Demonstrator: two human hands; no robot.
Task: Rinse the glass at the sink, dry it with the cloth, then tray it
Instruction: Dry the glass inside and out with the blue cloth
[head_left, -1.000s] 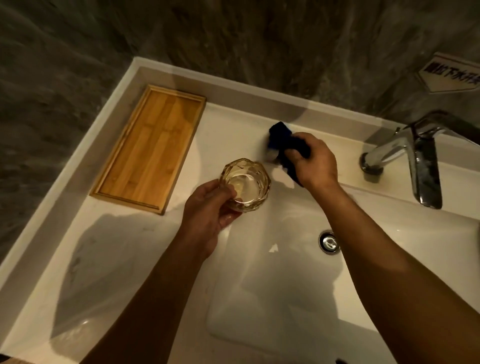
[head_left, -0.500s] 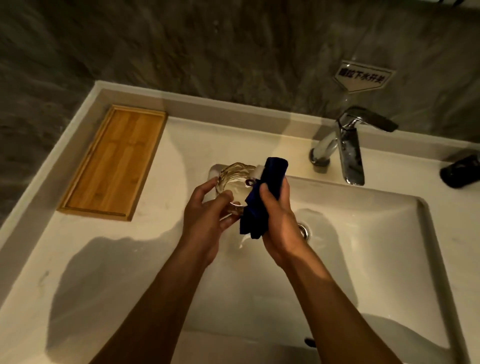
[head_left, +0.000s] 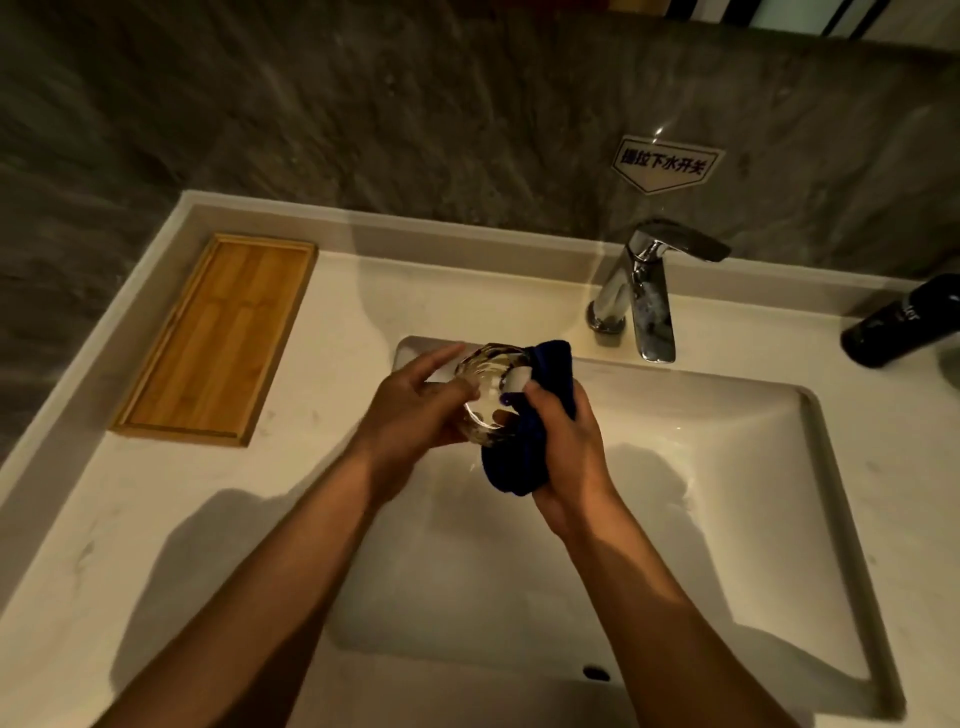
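Over the left part of the white sink basin, my left hand grips a clear faceted glass, tipped on its side. My right hand holds a dark blue cloth pressed against the glass's right side, wrapping from its rim down below it. A white tag on the cloth shows near my thumb. The wooden tray lies on the counter at the far left, with nothing on it.
A chrome tap stands behind the basin, no water running. A black bottle lies at the counter's right edge. A sign is stuck on the dark stone wall. The overflow hole is in the basin's near wall.
My right hand brought the cloth from the counter behind the basin to the glass. The glass moved over the basin and tipped on its side, with the cloth now against it.
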